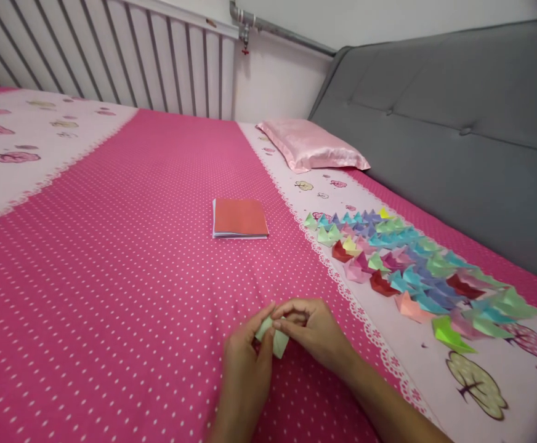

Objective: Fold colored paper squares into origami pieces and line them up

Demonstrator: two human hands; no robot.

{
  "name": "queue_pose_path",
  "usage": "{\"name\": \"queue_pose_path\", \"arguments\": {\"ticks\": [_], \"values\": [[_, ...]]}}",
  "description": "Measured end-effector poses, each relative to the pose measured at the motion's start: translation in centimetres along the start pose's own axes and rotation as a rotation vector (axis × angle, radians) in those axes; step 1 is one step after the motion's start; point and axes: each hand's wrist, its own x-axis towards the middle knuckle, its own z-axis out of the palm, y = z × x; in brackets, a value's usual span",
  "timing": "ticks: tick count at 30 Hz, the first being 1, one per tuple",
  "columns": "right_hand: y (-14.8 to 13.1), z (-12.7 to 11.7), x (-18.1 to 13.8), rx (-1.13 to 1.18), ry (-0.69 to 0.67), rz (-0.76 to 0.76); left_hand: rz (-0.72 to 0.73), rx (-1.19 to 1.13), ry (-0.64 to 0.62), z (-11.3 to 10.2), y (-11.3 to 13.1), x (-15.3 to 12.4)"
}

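Paper (279,346), pale green and folded into a small piece, sits between two bare hands low in the middle of the head view. The left hand (249,354) grips its left side, the thumb pressed on the near face and the other fingers behind, partly hidden. The right hand (314,326) pinches the upper right edge between thumb and forefinger; its remaining fingers curl inward. Both hands' fingertips nearly meet at the top of the fold. Whether the piece touches the bedding below cannot be told.

Beneath lies a deep pink bedspread with white dots (157,277), flanked by pale pink bands printed with trees and edged in a lace pattern. Ahead of the hands, well apart from them, rests a square stack of paper with an orange-red top sheet (241,216), its white edges showing at the left and front. On the right-hand band stand many small folded paper boats (435,292) in close rows, blue, green, purple, pink and dark red; a bright lime one (451,335) is at the near end. Beyond them lies a shiny pale pink pillow (312,141), near a grey padded headboard (448,98).
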Motion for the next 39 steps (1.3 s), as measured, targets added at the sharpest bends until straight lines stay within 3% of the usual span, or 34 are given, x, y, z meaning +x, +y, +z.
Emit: {"name": "queue_pose_path", "arguments": {"ticks": [5,12,15,18,21,26,30,34,39], "values": [[0.2,-0.3,0.1,0.018,0.001,0.056,0.093,0.236,0.062,0.1,-0.4,0.0],[0.4,-0.9,0.6,-0.112,0.059,0.06,0.416,0.776,0.145,0.7,-2.0,0.0],[0.4,-0.8,0.7,-0.27,0.085,-0.009,0.555,0.99,0.119,0.9,-3.2,0.3],[0.4,-0.3,0.5,-0.593,0.139,-0.176,0.623,1.169,0.095,0.9,-4.2,0.5],[0.5,0.5,0.3,-0.869,0.145,-0.3,0.653,1.274,0.128,0.9,-4.6,0.4],[1.5,1.7,0.2,-1.07,0.144,-0.351,0.6,1.338,0.115,0.8,-4.2,0.3],[2.3,1.5,-0.6,-1.075,0.079,-0.298,0.511,1.343,0.043,0.7,-2.9,0.2],[2.2,0.5,-2.5,-1.034,-0.034,-0.345,0.489,1.363,0.006,0.6,-1.7,0.0],[2.2,0.4,-5.0,-0.972,0.026,-0.318,0.567,1.477,-0.013,0.0,-1.6,-0.3]]}}
